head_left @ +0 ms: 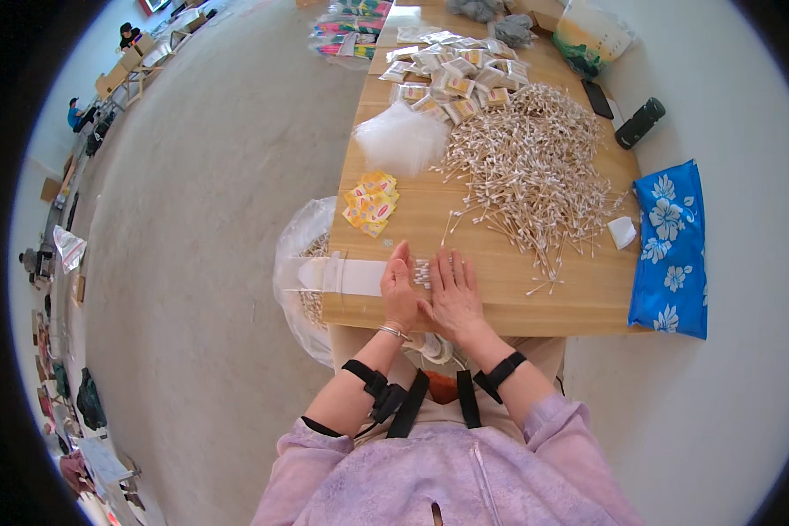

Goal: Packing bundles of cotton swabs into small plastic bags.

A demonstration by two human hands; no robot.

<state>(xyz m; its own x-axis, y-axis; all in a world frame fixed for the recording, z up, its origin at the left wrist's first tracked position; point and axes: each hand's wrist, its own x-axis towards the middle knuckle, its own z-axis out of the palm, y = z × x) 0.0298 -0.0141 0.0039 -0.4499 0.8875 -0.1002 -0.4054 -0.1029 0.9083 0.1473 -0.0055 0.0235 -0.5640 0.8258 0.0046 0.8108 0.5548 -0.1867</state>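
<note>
Cotton swabs between the hands

The desk is honey-brown with a streaky wood grain. Heaped cotton swabs show white tips on pale tan sticks. The strip is plain white; the small cards are bright yellow, patched with white and red-orange. A vivid blue cushion-like bundle carries white blossoms (easily the boldest pattern here). The bottle is near-black, the shirt mottled pale lilac, the armbands black, and the floor greyish beige.
</note>
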